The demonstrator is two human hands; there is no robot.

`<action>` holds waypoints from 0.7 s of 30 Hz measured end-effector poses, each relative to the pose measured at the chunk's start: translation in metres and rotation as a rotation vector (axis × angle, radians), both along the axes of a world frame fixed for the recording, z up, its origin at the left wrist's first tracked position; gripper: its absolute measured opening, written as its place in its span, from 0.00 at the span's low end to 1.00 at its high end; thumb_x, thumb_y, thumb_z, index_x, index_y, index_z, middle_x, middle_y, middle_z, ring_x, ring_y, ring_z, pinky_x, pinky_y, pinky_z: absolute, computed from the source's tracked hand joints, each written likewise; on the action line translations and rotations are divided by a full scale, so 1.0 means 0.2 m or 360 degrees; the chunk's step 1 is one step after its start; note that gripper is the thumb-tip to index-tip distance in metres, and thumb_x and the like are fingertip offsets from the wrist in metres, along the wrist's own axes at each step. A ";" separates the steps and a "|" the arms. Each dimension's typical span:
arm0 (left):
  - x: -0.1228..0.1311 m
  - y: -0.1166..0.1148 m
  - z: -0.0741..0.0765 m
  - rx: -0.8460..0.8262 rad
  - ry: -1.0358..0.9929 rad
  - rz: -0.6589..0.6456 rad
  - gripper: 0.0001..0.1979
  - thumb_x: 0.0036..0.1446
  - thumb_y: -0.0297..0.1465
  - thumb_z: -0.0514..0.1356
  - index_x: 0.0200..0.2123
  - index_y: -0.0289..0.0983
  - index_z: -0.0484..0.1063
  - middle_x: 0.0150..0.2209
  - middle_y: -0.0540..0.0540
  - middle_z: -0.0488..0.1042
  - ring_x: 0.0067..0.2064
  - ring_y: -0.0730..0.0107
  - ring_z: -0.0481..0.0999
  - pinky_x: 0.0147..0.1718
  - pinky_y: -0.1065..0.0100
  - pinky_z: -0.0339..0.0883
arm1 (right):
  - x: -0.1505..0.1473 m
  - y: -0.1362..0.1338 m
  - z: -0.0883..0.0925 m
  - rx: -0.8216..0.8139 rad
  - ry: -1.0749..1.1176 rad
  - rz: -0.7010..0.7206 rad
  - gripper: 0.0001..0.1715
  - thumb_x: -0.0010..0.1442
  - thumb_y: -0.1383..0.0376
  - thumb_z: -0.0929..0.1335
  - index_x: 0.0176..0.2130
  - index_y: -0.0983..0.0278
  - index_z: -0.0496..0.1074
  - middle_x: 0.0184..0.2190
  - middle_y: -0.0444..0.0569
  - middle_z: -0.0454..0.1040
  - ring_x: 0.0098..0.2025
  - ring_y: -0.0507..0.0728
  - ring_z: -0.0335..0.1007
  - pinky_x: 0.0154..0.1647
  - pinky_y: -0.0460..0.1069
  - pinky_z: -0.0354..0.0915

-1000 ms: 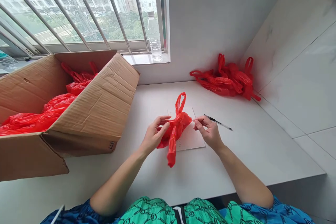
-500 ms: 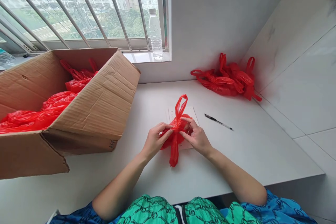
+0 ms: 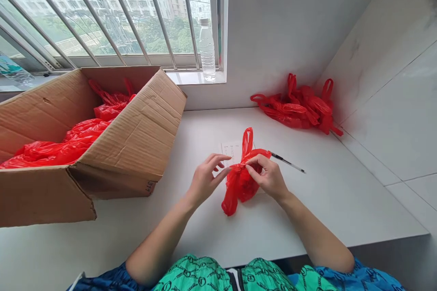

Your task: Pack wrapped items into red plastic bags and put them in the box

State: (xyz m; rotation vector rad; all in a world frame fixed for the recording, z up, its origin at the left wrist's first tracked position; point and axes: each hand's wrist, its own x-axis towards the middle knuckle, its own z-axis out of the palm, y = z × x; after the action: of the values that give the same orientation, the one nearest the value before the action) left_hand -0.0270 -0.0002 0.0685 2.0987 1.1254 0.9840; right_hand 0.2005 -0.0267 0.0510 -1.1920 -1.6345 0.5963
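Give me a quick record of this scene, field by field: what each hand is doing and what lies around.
Left hand: left hand pinches the red bag at its bunched neck
Right hand: right hand has its grip on the same neck
Under the bag: sheet of paper
Right of the bag: pen lying on the white table
Left side: open cardboard box holding more red bags
Far corner: pile of red bags
Windowsill: clear bottle, upright
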 end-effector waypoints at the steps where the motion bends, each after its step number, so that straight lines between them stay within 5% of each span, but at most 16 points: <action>1: 0.04 -0.03 0.00 -0.0012 0.0063 -0.0080 0.11 0.65 0.38 0.58 0.48 0.44 0.75 0.44 0.47 0.76 0.37 0.70 0.76 0.35 0.70 0.70 | -0.02 -0.01 0.00 -0.0003 0.0023 0.0014 0.07 0.64 0.60 0.67 0.35 0.59 0.72 0.30 0.46 0.76 0.30 0.55 0.69 0.31 0.50 0.66; 5: 0.10 -0.07 -0.01 0.0125 0.0152 -0.0080 0.10 0.66 0.35 0.56 0.40 0.43 0.78 0.35 0.48 0.78 0.34 0.69 0.74 0.34 0.68 0.68 | 0.00 -0.04 0.02 -0.0006 0.0027 0.0073 0.10 0.65 0.58 0.68 0.32 0.59 0.72 0.27 0.45 0.75 0.26 0.54 0.67 0.27 0.50 0.65; 12: 0.07 -0.07 0.03 0.0451 0.0208 -0.0130 0.08 0.66 0.31 0.57 0.38 0.43 0.78 0.35 0.47 0.80 0.34 0.66 0.74 0.35 0.67 0.65 | 0.06 -0.05 0.06 0.0133 -0.0292 0.0237 0.08 0.68 0.61 0.66 0.40 0.58 0.75 0.31 0.45 0.76 0.24 0.51 0.62 0.26 0.49 0.61; 21: -0.16 0.04 0.13 0.0770 0.0133 0.0297 0.05 0.66 0.28 0.57 0.38 0.38 0.73 0.33 0.48 0.77 0.35 0.70 0.74 0.36 0.68 0.67 | 0.17 -0.04 0.07 0.0188 -0.0115 -0.0244 0.09 0.64 0.65 0.67 0.31 0.59 0.68 0.24 0.40 0.64 0.24 0.51 0.57 0.24 0.47 0.57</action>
State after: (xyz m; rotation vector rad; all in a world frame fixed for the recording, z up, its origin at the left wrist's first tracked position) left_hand -0.0593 0.0083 0.0942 2.4605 1.2360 1.3801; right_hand 0.2344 -0.0341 0.0651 -1.2502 -1.5983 0.3587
